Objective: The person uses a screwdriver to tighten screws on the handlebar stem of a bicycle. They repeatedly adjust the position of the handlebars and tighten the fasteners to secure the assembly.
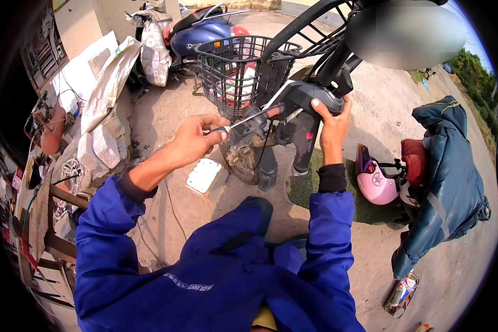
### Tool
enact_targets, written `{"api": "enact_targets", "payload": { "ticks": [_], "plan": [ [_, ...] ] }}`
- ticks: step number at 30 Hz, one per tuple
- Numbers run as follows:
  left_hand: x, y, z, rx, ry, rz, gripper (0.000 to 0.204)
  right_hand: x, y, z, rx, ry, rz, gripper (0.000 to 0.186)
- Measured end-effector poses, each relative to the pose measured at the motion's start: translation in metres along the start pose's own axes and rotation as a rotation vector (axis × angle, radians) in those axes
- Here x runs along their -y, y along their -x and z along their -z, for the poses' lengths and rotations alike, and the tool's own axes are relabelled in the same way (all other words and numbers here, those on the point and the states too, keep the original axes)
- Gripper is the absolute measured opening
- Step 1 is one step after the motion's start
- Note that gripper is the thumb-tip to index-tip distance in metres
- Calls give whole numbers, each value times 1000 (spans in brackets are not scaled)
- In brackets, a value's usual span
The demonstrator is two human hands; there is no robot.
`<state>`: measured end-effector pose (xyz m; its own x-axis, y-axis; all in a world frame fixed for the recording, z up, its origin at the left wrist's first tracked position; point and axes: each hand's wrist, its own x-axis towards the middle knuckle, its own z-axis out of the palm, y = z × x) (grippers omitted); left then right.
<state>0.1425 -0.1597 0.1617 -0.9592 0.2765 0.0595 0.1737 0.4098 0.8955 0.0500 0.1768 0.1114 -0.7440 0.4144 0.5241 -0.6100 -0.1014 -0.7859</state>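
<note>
A screwdriver (249, 119) slants up and to the right at the front of the parked two-wheeler, its thin shaft reaching the dark plastic housing (307, 95) near a reddish piece, though whether the tip touches anything is too small to tell. The left hand (196, 138) is closed around its handle (the fingers cover most of it, leaving a bit of the end in sight). The right hand (333, 124) clasps the housing's right end, thumb on the near face, fingers wrapped behind and largely hidden. Just beyond stands a black basket (266, 86), its contents broken up by the bars. Below the left hand, a white block (206, 176) lies on the ground. Farther right, a pink helmet (377, 188) sits beside a dark padded cover (454, 157) that conceals much of what it drapes over. A blurred oval (406, 34) masks part of the upper right, and behind the basket a blue scooter (205, 41) is partly blocked by a pale bag (154, 50)
</note>
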Motion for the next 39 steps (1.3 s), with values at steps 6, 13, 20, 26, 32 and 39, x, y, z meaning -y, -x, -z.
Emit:
{"api": "enact_targets", "payload": {
  "ticks": [6,13,20,26,32,39],
  "plan": [
    [6,-7,-3,-73,-542,-269,29,-6,-1,-4,-3,-33,4,90],
    [4,12,-22,-239,-1257,-713,35,1,0,0,-3,-26,13,90],
    [-1,6,-15,-118,-775,-412,34,3,1,-4,-6,-22,-30,93],
    [9,13,-31,-234,-1534,-641,52,-7,0,-2,-14,-27,-11,94],
    [-2,-1,2,83,295,164,33,0,-1,-1,8,-14,-14,92],
    [2,4,-16,-230,-1420,-685,39,-6,-1,-1,-11,-51,-5,91]
  ]
}}
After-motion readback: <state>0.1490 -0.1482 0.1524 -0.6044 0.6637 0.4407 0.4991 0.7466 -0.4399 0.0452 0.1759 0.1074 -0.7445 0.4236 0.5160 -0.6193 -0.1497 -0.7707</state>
